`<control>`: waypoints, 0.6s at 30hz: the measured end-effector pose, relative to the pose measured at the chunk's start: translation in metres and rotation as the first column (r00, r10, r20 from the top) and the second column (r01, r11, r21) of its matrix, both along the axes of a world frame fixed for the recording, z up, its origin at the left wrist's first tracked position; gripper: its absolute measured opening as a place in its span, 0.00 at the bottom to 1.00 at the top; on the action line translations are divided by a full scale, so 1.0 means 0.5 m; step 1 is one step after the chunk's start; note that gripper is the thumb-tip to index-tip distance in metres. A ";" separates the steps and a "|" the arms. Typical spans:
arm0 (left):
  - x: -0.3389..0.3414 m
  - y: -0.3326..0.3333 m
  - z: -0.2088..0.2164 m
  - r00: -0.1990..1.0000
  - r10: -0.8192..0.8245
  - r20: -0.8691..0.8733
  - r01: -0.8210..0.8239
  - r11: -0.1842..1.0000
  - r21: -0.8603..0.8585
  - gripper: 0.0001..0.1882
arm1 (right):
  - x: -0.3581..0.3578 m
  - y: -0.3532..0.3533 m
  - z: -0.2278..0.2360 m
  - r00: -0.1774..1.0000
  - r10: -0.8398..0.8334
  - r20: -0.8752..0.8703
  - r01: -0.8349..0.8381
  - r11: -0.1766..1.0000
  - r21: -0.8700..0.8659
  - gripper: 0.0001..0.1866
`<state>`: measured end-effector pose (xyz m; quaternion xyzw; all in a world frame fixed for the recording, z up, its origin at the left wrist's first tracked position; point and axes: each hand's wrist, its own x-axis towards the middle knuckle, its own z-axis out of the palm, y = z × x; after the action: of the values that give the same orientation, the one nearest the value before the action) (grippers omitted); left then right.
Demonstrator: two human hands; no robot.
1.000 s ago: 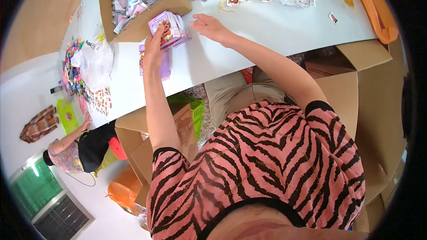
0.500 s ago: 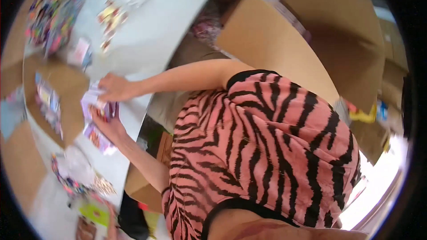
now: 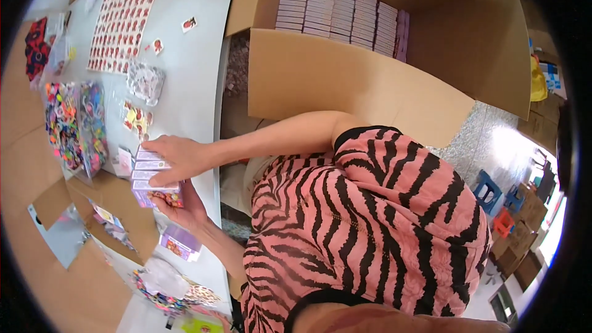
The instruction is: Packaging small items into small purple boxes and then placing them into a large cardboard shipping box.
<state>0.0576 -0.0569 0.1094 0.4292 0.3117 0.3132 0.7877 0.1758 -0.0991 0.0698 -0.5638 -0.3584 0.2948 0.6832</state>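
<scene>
A stack of small purple printed boxes [image 3: 148, 176] is between my hands over the table's near edge. My right hand [image 3: 174, 157] lies across its top edges from the far side, fingers bent over the boxes and thumb pressed down. From below and the near side, my left hand [image 3: 187, 206] cups the stack, its fingers partly hidden by the boxes. A colourful printed face of one box shows beside the left fingertips. Another purple box [image 3: 179, 243] lies on the table below my left hand.
A large carton [image 3: 345, 74] with stacked purple boxes [image 3: 336, 15] stands right of the table [image 3: 197, 68]. On the table are bags of coloured bands [image 3: 74, 126], a sticker sheet [image 3: 123, 18], a bag of grey pieces [image 3: 145, 82] and an open carton [image 3: 139, 222]. Stools [image 3: 487, 191] stand far right.
The view has swung, bringing the large carton's stacked boxes and the sticker sheet into sight. Both hands still hold the purple boxes, which now show as an even stack.
</scene>
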 end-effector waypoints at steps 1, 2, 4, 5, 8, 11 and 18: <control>-0.003 0.010 -0.001 0.999 0.000 0.046 0.001 1.000 -0.012 0.38 | 0.005 -0.001 0.011 0.999 -0.038 0.024 0.036 0.997 0.072 0.46; -0.013 0.022 0.000 0.996 0.002 0.092 0.000 1.000 -0.026 0.39 | 0.007 -0.002 0.023 0.996 -0.075 0.046 0.067 0.987 0.143 0.47; -0.017 0.035 0.010 0.993 -0.029 0.113 0.032 0.999 -0.019 0.42 | 0.026 -0.012 0.050 0.994 -0.015 0.107 0.001 0.992 0.128 0.49; -0.010 0.027 0.029 0.997 0.045 0.059 -0.049 0.997 0.057 0.42 | 0.037 -0.017 0.068 0.984 0.068 0.165 -0.086 0.991 0.106 0.50; -0.006 0.036 0.044 0.974 0.227 -0.024 -0.216 0.953 0.213 0.40 | 0.076 -0.011 0.102 0.949 0.222 0.223 -0.243 0.967 0.070 0.56; -0.073 0.126 0.023 0.965 0.107 -0.241 -0.005 0.921 0.389 0.38 | 0.074 0.034 0.106 0.936 0.250 0.250 -0.308 0.923 0.231 0.64; -0.061 0.119 0.023 0.775 0.071 -0.628 0.339 0.792 0.508 0.41 | 0.067 0.153 0.043 0.874 0.243 0.421 -0.393 0.863 0.317 0.71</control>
<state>0.0270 0.0026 0.1209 0.7543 0.4040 0.1762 0.4866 0.2094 -0.0227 0.0911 -0.3917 -0.6207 0.2170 0.6436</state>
